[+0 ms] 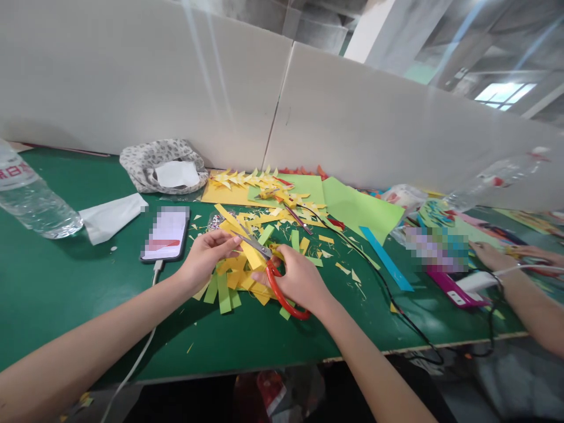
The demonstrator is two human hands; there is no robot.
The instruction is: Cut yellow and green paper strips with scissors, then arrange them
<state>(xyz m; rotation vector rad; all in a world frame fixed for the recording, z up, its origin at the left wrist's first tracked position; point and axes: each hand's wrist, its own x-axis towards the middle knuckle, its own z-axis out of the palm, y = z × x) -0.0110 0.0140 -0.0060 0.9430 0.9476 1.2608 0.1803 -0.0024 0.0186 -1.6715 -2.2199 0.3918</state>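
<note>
My left hand (pixel 210 257) pinches a yellow paper strip (pixel 251 254) above the table. In my right hand (pixel 296 276) is a pair of scissors (pixel 285 298) with red-orange handles, its blades pointing left across the strip towards my left fingertips. Below both hands lies a heap of cut yellow and green paper pieces (pixel 224 291), partly hidden by my hands. Just behind them, a yellow glue gun (pixel 272 195) rests on paper, its black cable running to the right. Whether the blades are cutting the strip at this instant I cannot tell.
On the green table (pixel 53 299) stand a phone (pixel 165 235) on a white cable, a water bottle (pixel 33 197) and a patterned cloth pouch (pixel 145 170). Green paper sheets (pixel 359 205) and a blue strip (pixel 385 258) lie rightward. A co-worker's hand (pixel 491 255) is near a magenta power strip (pixel 452 288).
</note>
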